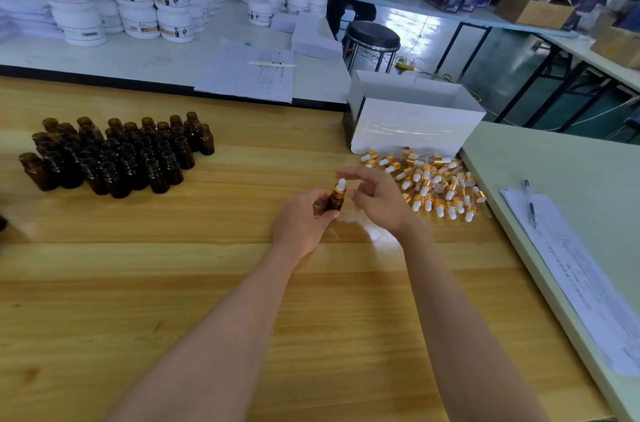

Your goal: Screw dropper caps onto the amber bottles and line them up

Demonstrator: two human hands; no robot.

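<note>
My left hand [304,221] grips an amber bottle [335,203] upright above the wooden table [173,283]. A dropper cap [340,187] with a gold collar and white bulb sits on the bottle's neck. My right hand [375,197] hovers just right of the cap, fingers loosely spread, holding nothing. Several uncapped amber bottles [117,155] stand clustered at the left. A heap of loose dropper caps [438,184] lies on the table to the right of my hands.
A white open box [412,117] stands behind the cap heap. A pale green table [561,179] to the right carries papers [581,279] and a pen [530,203]. Behind lie a paper pad [249,75], stacked white jars [138,2] and a black stool [372,37].
</note>
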